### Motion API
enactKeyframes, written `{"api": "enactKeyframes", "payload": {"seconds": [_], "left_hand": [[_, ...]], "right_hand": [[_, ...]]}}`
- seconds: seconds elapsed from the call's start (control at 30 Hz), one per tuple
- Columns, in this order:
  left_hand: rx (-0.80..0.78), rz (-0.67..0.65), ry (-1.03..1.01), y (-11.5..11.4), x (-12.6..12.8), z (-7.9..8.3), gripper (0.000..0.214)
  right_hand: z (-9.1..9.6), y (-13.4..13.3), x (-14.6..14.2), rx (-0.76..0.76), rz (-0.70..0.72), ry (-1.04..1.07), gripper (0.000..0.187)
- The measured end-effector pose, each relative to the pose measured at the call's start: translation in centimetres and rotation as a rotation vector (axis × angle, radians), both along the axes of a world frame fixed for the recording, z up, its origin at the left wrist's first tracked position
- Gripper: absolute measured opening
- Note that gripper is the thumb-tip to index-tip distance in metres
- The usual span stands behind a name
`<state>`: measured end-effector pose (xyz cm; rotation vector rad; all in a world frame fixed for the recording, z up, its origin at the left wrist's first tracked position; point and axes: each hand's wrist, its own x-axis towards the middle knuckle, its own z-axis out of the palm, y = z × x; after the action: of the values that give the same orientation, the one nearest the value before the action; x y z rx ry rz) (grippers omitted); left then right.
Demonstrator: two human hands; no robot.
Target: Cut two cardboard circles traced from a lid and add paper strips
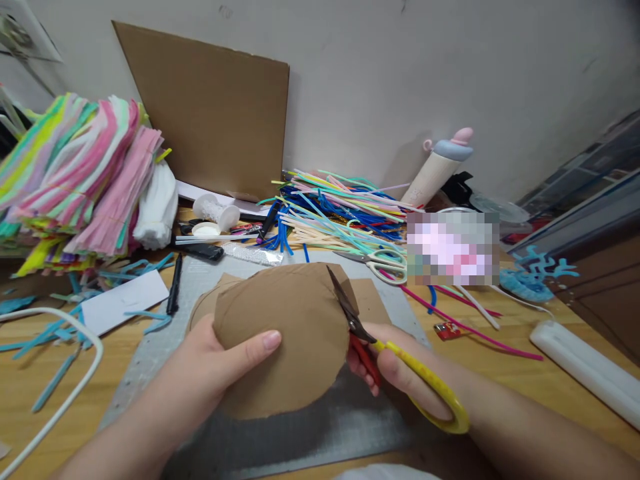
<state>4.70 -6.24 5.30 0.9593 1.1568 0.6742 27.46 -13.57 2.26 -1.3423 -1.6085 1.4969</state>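
A rounded piece of brown cardboard [285, 347] is held up over the grey cutting mat [220, 447]. My left hand [235, 360] grips its left side, thumb flat on the face and the other fingers hidden behind. My right hand [395, 367] is wrapped around scissors [353, 320] with one yellow and one red handle. Their blades are parted at the cardboard's right edge, one blade lying across the front of it. Curved outline marks run along the cardboard's upper left. Another brown cardboard piece [375, 303] lies beneath, on the mat.
Bundles of coloured pipe cleaners [75, 173] are heaped at the left, with loose ones [340, 207] at the back. White-handled scissors [387, 265] lie beyond the cardboard. A cardboard sheet [215, 107] leans on the wall near a bottle [435, 170]. A white cable [95, 373] curves at the left.
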Motion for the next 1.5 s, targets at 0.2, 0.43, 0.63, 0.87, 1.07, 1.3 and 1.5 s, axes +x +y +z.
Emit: {"api": "enactKeyframes", "payload": {"seconds": [0.2, 0.43, 0.63, 0.87, 1.07, 1.3, 1.5], "left_hand": [[0.052, -0.001, 0.012, -0.2, 0.0, -0.2, 0.049], [0.072, 0.014, 0.002, -0.4, 0.2, -0.2, 0.045], [0.067, 0.039, -0.032, -0.5, 0.3, -0.4, 0.044], [0.057, 0.01, -0.001, -0.4, 0.0, -0.4, 0.045], [0.071, 0.048, 0.043, -0.2, -0.1, -0.5, 0.047], [0.063, 0.034, 0.071, 0.1, -0.5, -0.3, 0.051], [0.084, 0.016, 0.087, 0.5, -0.9, -0.2, 0.056]], "right_hand": [[0.7, -0.1, -0.5, 0.134, 0.06, 0.052, 0.06], [-0.3, -0.2, -0.8, 0.205, 0.023, 0.048, 0.058], [0.1, -0.1, -0.7, 0.148, 0.012, 0.025, 0.057], [0.5, -0.2, -0.7, 0.032, 0.024, 0.06, 0.059], [0.7, -0.3, -0.5, -0.014, 0.015, 0.016, 0.062], [1.4, 0.2, -0.3, 0.021, 0.029, -0.044, 0.062], [0.6, 0.1, -0.2, 0.041, -0.011, -0.085, 0.063]]}}
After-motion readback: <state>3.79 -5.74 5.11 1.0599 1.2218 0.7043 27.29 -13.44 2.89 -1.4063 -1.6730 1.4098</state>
